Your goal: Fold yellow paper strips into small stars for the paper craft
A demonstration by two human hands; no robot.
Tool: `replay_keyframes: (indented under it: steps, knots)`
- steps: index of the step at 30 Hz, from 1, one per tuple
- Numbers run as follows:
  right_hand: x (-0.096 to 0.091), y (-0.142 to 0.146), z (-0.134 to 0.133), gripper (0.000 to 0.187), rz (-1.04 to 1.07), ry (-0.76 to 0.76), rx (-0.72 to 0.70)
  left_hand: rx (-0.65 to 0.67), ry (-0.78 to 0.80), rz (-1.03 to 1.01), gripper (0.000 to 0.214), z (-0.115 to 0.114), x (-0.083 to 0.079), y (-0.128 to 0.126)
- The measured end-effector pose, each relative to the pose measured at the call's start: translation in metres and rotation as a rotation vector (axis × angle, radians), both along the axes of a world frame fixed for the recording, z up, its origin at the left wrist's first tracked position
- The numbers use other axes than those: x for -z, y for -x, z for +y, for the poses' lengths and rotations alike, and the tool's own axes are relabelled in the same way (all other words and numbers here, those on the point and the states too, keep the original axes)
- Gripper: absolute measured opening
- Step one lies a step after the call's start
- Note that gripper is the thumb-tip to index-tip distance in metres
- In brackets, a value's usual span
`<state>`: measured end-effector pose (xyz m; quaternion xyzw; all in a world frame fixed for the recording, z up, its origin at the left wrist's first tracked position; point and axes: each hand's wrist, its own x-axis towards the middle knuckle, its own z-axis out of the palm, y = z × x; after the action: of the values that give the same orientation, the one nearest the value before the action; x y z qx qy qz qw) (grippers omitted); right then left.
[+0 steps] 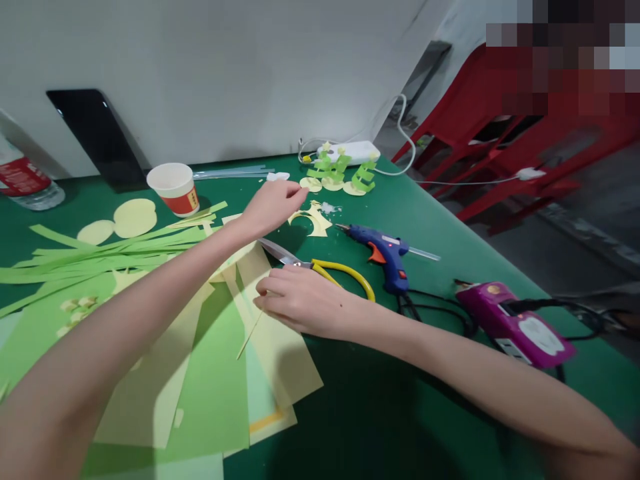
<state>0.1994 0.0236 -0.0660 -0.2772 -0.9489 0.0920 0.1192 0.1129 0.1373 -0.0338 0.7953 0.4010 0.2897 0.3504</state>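
My left hand [274,205] reaches forward over the green table [390,400], fingers pinched together just above a pale yellow paper cut-out [315,220]; what is in the pinch is too small to make out. My right hand [300,300] rests closed on a stack of yellow and green paper sheets [210,373], gripping a thin wooden stick [250,335] that points down to the left. Yellow-handled scissors [325,267] lie just beyond my right hand.
A blue glue gun [387,253] and a purple device [515,327] with black cables lie to the right. Green paper strips [100,257], yellow paper circles [133,217], a paper cup [175,189] and small green paper figures [340,173] sit farther back. Red plastic chairs [525,127] stand past the table's right edge.
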Motion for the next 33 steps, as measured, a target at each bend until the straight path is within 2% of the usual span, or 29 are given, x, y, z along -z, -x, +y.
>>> replay_keyframes:
  steps: [3, 6, 9, 12, 13, 15, 17, 19, 22, 24, 26, 29, 33]
  knots:
    - [0.003, 0.002, 0.003, 0.026, -0.016, 0.017, -0.033, 0.046, 0.055, -0.006, 0.019, -0.01, -0.005, 0.015]
    - [0.007, 0.002, 0.004, 0.025, 0.03, 0.067, -0.03, 0.072, 0.109, 0.015, 0.015, -0.023, -0.01, 0.041]
    - [0.006, 0.002, 0.003, 0.024, 0.15, 0.152, -0.01, 0.007, 0.092, 0.014, 0.008, -0.037, -0.011, 0.072]
    - [-0.008, 0.002, -0.004, 0.016, 0.36, 0.257, 0.07, -0.115, 0.048, -0.04, 0.038, -0.055, -0.012, 0.101]
    - [-0.015, 0.002, -0.007, 0.013, 0.445, 0.295, 0.115, -0.139, 0.051, -0.068, 0.039, -0.062, -0.013, 0.108]
    - [-0.03, 0.004, -0.015, 0.011, 0.605, 0.394, 0.215, -0.131, 0.078, -0.118, 0.02, -0.077, -0.017, 0.117]
    - [-0.044, 0.008, -0.022, 0.014, 0.713, 0.5, 0.268, -0.06, 0.133, -0.186, 0.025, -0.093, -0.023, 0.12]
    - [-0.055, 0.013, -0.027, 0.018, 0.808, 0.639, 0.282, -0.046, 0.088, -0.195, 0.014, -0.11, -0.029, 0.12]
    - [-0.066, 0.02, -0.033, 0.018, 1.06, 1.003, 0.286, -0.035, -0.004, -0.204, 0.01, -0.131, -0.036, 0.118]
    - [-0.068, 0.023, -0.036, 0.014, 1.2, 1.17, 0.294, -0.006, -0.073, -0.195, 0.015, -0.139, -0.039, 0.118]
    - [-0.067, 0.024, -0.04, 0.01, 1.246, 1.194, 0.309, 0.024, -0.15, -0.18, 0.018, -0.144, -0.041, 0.119]
    - [-0.064, 0.024, -0.046, 0.006, 1.269, 1.196, 0.331, 0.058, -0.228, -0.158, 0.01, -0.149, -0.042, 0.118]
    - [-0.062, 0.024, -0.051, 0.005, 1.296, 1.145, 0.3, 0.09, -0.286, -0.155, 0.019, -0.153, -0.04, 0.117]
